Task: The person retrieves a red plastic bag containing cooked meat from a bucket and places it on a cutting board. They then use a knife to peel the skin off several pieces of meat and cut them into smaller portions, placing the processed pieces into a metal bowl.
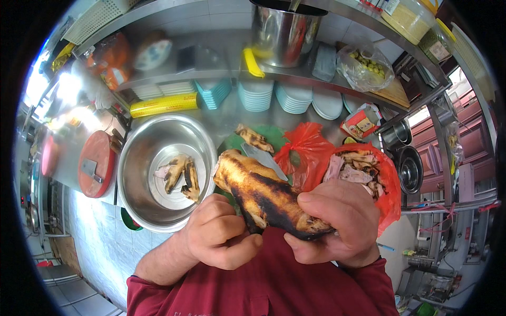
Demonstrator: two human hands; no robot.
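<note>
My right hand (340, 221) grips one end of a singed pig's trotter (261, 185), browned with black patches, raised before my chest. My left hand (221, 233) is curled against its underside; whether the fingers pinch it is hidden. Behind it, a cleaver blade (263, 156) and a smaller singed trotter piece (255, 139) rest on a green cutting board (272, 132). On the left, a large steel basin (134, 197) holds a few singed trotter pieces (184, 173). An open red plastic bag (389, 197) on the right contains several singed pieces and pale meat (355, 173).
Another red bag (308, 138) lies between board and filled bag. Stacked dishes (255, 94) and a yellow roll (164, 104) line the counter's back. The shelf above holds a steel pot (284, 35). A second cleaver (90, 168) lies on a round red board (99, 142) at left.
</note>
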